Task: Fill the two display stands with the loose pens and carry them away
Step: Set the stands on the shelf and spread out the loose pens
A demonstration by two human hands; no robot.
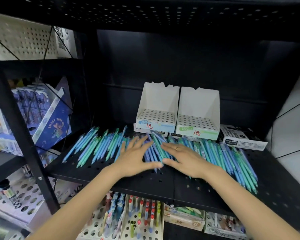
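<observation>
My left hand [135,158] lies flat on the loose pens [97,146], fingers straight and spread, gripping nothing. My right hand [185,158] lies flat beside it in the same way, fingers extended; a ring [177,148] sits on one finger. Between the two hands a small bundle of blue and teal pens [154,149] is pressed together, thumbs near its lower end.

The loose pens cover the black perforated shelf [163,184] in one wide layer from left to right, barrels pointing roughly toward the rear.

Two white display stands are placed side by side at the rear of the shelf, touching each other. The left display stand [158,108] has a blue front strip printed "COLOR BLOCKING" with "1元" handwritten in red. The right display stand [197,111] has a green front strip with the same printing and the same red "1元". Both have a perforated insert with no pens standing in it. Both rest on flat boxes [151,133] whose text is too small to read.

Just right of the stands lies a black-and-white box [241,137]; its lettering is blurred.

On the neighbouring shelf to the left stands a blue carton [54,125] marked "ENJOY TIME" with a cartoon figure. Below the shelf, white perforated racks [142,219] hold assorted pens upright.
</observation>
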